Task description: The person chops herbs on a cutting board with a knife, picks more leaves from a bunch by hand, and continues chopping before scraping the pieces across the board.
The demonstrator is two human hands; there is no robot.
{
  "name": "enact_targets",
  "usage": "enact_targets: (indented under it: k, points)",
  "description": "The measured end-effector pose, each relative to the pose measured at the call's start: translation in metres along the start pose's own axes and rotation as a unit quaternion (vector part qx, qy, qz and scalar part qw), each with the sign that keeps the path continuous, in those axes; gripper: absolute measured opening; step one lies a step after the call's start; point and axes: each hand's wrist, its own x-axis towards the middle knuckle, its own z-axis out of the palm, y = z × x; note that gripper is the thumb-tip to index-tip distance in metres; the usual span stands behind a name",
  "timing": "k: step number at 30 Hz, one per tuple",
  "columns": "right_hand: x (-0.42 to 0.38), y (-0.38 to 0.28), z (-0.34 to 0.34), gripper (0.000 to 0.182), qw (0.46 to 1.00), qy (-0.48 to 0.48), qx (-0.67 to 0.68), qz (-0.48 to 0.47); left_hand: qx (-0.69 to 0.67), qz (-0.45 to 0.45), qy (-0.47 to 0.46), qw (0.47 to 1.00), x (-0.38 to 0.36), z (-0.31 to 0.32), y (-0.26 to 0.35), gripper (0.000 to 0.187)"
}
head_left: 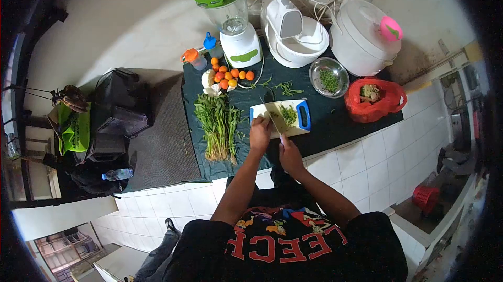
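Note:
A white cutting board [283, 130] with a blue handle end lies near the table's front edge. My right hand [289, 155] grips the light-coloured handle of a knife [277, 122], its blade pointing away from me over the board. Just left of the blade, my left hand [260, 131] rests on the board with its fingers curled; whatever they hold is hidden. Chopped greens [288, 115] are heaped to the right of the knife. A bunch of leafy greens [217, 125] with roots lies to the left of the board.
Behind the board are orange-red fruits [228, 76], a blender [238, 41] and a white stand mixer [285, 20]. A steel bowl [329, 77] holds chopped greens. At the right are a red plastic bag [361, 109] and a large white container [361, 33].

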Motion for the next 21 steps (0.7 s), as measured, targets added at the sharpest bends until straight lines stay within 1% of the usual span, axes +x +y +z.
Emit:
enact_targets:
  k: [1,2,3,5,7,9,11,13,16,19,21]
  points:
    - [-0.002,-0.002,-0.002,0.045,0.999,-0.03,0.005,0.031,-0.001,-0.001,-0.001,1.0,-0.002,0.002,-0.003,0.024]
    - [-0.002,-0.003,-0.002,0.045,0.999,-0.031,0.005,0.031,0.018,0.021,0.002,1.0,-0.003,0.003,-0.005,0.025]
    - [0.0,0.0,0.002,0.045,1.0,-0.015,0.017,0.02,0.037,0.044,0.006,0.998,-0.003,0.001,-0.005,0.025]
    - [0.009,0.004,0.012,0.044,0.999,0.001,0.031,0.009,0.049,0.059,-0.006,0.997,-0.006,-0.005,-0.003,0.025]
    - [0.021,0.004,0.019,0.043,0.997,0.058,0.042,-0.035,0.06,0.077,-0.016,0.995,-0.005,-0.007,0.001,0.025]
    - [0.024,0.004,0.017,0.042,0.997,0.059,0.033,-0.039,0.043,0.042,-0.009,0.998,-0.005,-0.006,0.001,0.024]
    - [0.021,0.0,0.014,0.042,0.997,0.058,0.024,-0.044,0.037,0.033,0.004,0.999,-0.005,-0.002,-0.002,0.023]
    - [0.007,0.001,0.011,0.044,0.998,0.039,0.051,-0.024,0.028,0.025,0.014,0.999,-0.004,0.0,-0.003,0.022]
    - [-0.005,0.005,0.014,0.047,0.999,0.032,0.028,-0.017,0.046,0.024,0.017,0.999,-0.004,0.001,-0.002,0.022]
    - [0.001,0.003,0.019,0.048,0.999,0.032,0.022,-0.013,0.033,0.011,0.002,0.999,-0.003,0.0,-0.004,0.022]
    - [0.016,0.0,0.021,0.048,0.998,0.045,0.022,-0.028,0.015,0.004,0.036,0.999,-0.002,0.002,-0.002,0.02]
